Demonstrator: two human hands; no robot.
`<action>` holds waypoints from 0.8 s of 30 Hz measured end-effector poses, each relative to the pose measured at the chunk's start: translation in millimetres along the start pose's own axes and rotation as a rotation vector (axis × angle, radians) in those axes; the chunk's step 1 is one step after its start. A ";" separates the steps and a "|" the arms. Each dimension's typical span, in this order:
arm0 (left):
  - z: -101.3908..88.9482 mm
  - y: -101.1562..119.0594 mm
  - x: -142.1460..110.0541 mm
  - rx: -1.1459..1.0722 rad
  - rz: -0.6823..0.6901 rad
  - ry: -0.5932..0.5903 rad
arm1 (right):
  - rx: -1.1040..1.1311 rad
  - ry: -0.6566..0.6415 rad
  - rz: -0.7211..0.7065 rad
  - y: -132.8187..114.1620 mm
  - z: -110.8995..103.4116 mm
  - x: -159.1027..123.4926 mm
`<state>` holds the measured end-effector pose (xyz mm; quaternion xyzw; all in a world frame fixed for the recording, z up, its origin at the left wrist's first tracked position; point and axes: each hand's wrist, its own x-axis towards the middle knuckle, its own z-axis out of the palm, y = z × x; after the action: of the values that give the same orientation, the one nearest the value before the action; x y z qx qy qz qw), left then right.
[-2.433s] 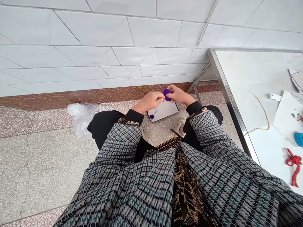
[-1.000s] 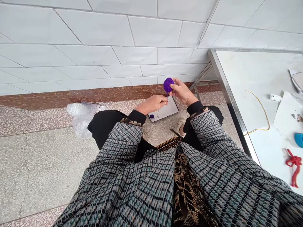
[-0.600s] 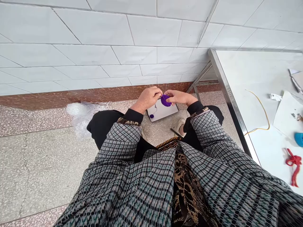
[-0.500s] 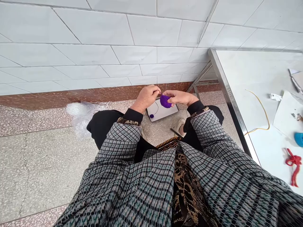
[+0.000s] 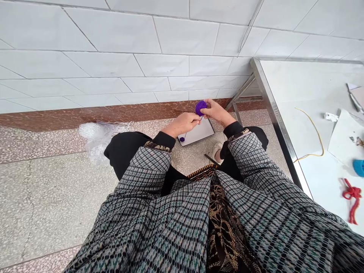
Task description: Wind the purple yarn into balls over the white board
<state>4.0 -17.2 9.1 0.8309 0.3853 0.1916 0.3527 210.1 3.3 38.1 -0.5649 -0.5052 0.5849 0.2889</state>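
My right hand (image 5: 214, 112) grips a purple ball of yarn (image 5: 200, 108) between thumb and fingers, above the floor near the wall. Just left of the ball and a little lower, my left hand (image 5: 186, 123) pinches the purple yarn strand close to the ball. Below both hands a white board with a dark edge (image 5: 199, 134) lies on the floor. A much smaller purple yarn ball (image 5: 182, 139) rests on its left corner, and a thin strand rises from it toward my left hand, which hides part of its run.
A clear plastic bag with white cord (image 5: 98, 138) lies on the floor at left. On the right stands a metal-edged table (image 5: 309, 94) with a yellow cord (image 5: 320, 138), a red knotted cord (image 5: 352, 195) and a blue round object (image 5: 358, 167). A tiled wall (image 5: 159, 68) is ahead.
The yarn ball has risen slightly in my right hand and turned. My left hand has moved right and down, from the ball's upper left to below it. The strand from the small ball now runs straighter.
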 end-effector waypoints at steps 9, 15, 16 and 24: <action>-17.4 -13.6 -1.2 0.101 -0.076 0.237 | -0.303 -0.341 0.024 -6.0 -3.8 -11.1; -13.0 -16.9 4.7 0.031 -0.120 0.304 | -0.125 -0.527 -0.065 -6.7 -8.1 -13.1; -10.9 -16.8 6.5 0.003 -0.136 0.298 | -0.069 -0.524 -0.072 -6.1 -7.9 -12.8; 11.9 -9.0 12.4 -0.132 -0.195 0.080 | 0.259 -0.106 -0.040 -1.5 -3.2 -0.9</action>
<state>14.3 -8.7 -5.0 0.7562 0.4644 0.2144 0.4081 213.0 3.8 40.2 -0.4811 -0.4513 0.6684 0.3437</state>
